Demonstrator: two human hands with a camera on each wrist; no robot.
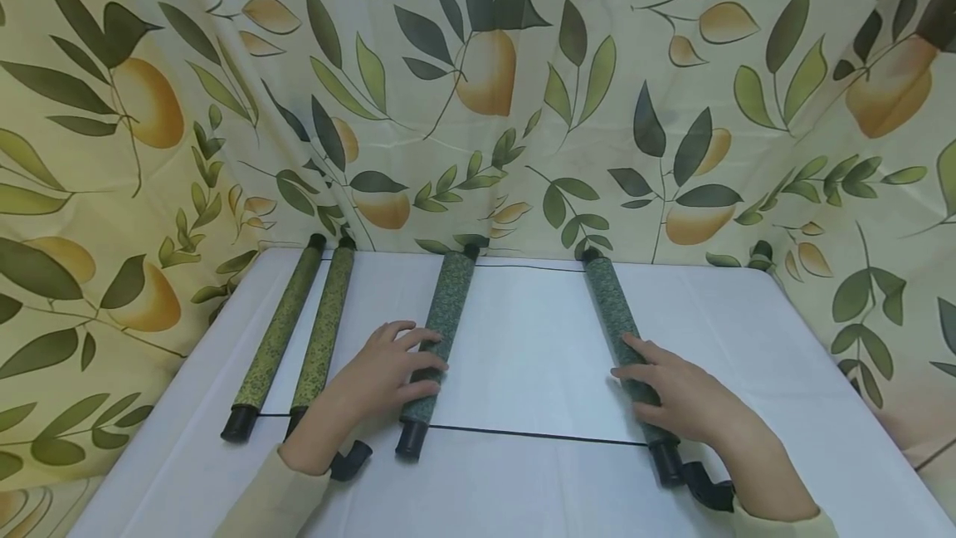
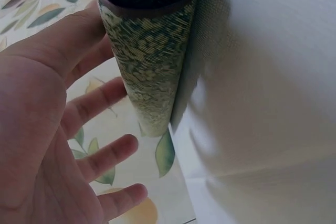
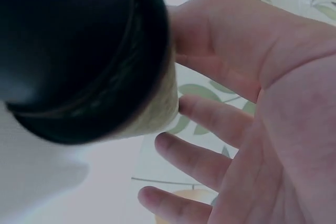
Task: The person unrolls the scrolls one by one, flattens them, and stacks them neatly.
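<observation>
Left of the frame's centre, the left hand (image 1: 392,368) touched one blue-green patterned roll (image 1: 451,297) with loosely spread fingers; right of centre, the right hand (image 1: 683,397), fingers likewise apart, rested on another blue-green patterned roll (image 1: 610,297). A white sheet (image 1: 530,347) spanned between them on the table (image 1: 493,492). The left forearm partly hid the nearer yellow-green roll's (image 1: 324,326) lower end. In the right wrist view, a blurred black end cap (image 3: 63,40), cut off at upper left, covered the thumb tip.

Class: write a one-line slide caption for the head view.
Left hand and right hand at the two green rolls of an opened scroll on a white table.
</observation>
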